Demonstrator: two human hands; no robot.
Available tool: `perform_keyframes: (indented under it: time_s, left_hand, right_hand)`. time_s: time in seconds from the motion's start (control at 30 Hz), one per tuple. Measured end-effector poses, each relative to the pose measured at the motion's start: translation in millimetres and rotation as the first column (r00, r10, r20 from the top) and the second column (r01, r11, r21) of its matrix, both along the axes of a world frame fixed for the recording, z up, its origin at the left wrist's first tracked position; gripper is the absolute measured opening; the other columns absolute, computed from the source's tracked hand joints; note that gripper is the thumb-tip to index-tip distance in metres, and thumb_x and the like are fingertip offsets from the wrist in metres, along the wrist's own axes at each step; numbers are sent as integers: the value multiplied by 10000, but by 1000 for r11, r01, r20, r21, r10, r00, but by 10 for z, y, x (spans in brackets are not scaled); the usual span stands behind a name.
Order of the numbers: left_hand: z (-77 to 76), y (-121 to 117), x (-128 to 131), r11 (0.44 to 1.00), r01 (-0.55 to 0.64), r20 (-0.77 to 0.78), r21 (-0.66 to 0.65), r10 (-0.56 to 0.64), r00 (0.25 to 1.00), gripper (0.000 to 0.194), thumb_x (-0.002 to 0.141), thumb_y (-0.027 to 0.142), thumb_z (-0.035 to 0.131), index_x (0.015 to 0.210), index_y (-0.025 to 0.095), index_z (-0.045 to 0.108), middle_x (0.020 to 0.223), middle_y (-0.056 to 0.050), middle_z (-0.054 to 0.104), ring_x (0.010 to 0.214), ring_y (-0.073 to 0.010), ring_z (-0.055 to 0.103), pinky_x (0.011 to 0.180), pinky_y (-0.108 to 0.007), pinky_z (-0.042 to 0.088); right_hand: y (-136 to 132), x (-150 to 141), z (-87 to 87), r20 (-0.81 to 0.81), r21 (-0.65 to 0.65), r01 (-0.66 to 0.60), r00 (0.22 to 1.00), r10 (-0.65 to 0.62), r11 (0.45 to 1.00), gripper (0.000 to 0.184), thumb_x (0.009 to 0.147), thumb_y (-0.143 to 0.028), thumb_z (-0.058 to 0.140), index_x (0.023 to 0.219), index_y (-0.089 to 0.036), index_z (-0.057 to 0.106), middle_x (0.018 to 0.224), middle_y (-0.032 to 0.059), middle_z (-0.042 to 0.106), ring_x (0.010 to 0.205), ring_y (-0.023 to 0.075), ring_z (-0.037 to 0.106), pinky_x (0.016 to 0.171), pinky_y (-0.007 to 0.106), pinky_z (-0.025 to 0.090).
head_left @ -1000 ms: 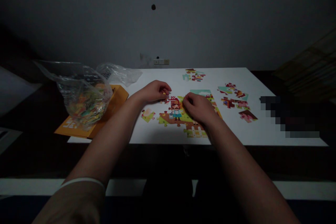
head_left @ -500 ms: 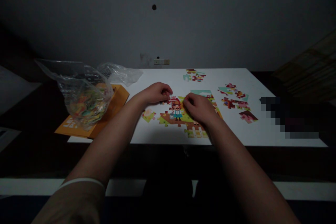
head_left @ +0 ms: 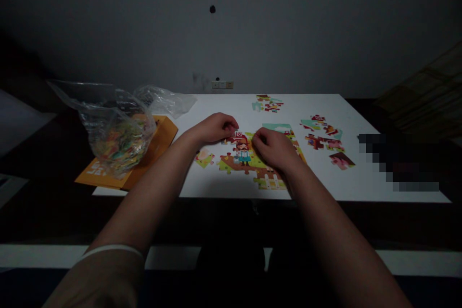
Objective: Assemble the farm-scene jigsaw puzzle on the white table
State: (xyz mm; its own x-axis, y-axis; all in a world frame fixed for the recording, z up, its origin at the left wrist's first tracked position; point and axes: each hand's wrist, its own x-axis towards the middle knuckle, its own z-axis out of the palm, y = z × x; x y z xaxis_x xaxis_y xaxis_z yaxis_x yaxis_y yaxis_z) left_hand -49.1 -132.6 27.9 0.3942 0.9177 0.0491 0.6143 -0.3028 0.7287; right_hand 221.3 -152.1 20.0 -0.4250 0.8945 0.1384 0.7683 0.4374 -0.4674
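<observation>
A partly joined jigsaw puzzle (head_left: 249, 166) lies on the white table, showing a figure with a red hat and blue clothes, a yellow-green field and a white fence. My left hand (head_left: 216, 127) is closed at its upper left edge, its curled fingertips on a red puzzle piece (head_left: 238, 137) with a white barn door. Over the yellow part, my right hand (head_left: 273, 147) has thumb and index finger pressed together; whatever lies between them is hidden. Left of the joined part, a loose puzzle piece (head_left: 205, 158) lies below my left wrist.
Several loose pieces (head_left: 317, 142) lie to the right, and another group (head_left: 267, 105) near the back edge. On the left, a clear plastic bag (head_left: 124, 142) of pieces rests on an orange box (head_left: 103, 177). Crumpled plastic (head_left: 168, 101) lies behind it. A pixelated dark patch covers the right side.
My left fingertips have shifted slightly, and a little more of the red barn piece area shows beside them. My right hand stays almost still over the puzzle.
</observation>
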Motion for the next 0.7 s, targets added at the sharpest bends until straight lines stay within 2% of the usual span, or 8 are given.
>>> perform_keyframes:
  time_s: [0.2, 0.27, 0.43, 0.7]
  left_hand:
    - [58, -1, -22, 998, -30, -12, 48, 30, 999, 178, 905, 187, 724, 1029, 173, 850, 918, -72, 816, 792, -174, 695, 776, -301, 512]
    - [92, -12, -43, 999, -28, -40, 35, 29, 999, 194, 889, 232, 774, 1059, 180, 850, 923, -68, 807, 805, -182, 687, 790, -306, 516]
    - [133, -53, -85, 999, -14, -195, 47, 23, 981, 433, 738, 416, 959, 1099, 197, 861, 986, -71, 787, 840, -208, 658, 791, -313, 502]
    - [118, -47, -104, 999, 14, -309, 29, -4, 951, 494, 800, 488, 873, 1196, 194, 866, 1147, -108, 813, 966, -240, 711, 853, -328, 521]
  right_hand:
    - [-12, -6, 18, -5, -9, 2, 1000, -2, 1000, 232, 1069, -334, 550, 968, -235, 734, 984, 122, 812, 864, 275, 673, 727, 366, 363]
    - [-18, -10, 25, -3, -17, 3, 1000, -3, 1000, 233, 1072, -333, 548, 974, -236, 735, 999, 124, 813, 876, 276, 678, 729, 365, 366]
    - [-22, -7, 22, -3, 5, -14, 1000, 14, 1000, 229, 1074, -326, 548, 961, -233, 724, 997, 122, 806, 878, 269, 674, 719, 360, 355]
    - [-7, -6, 4, -5, 0, -18, 1000, 18, 1000, 231, 1073, -320, 550, 954, -228, 726, 996, 127, 807, 863, 263, 662, 716, 356, 347]
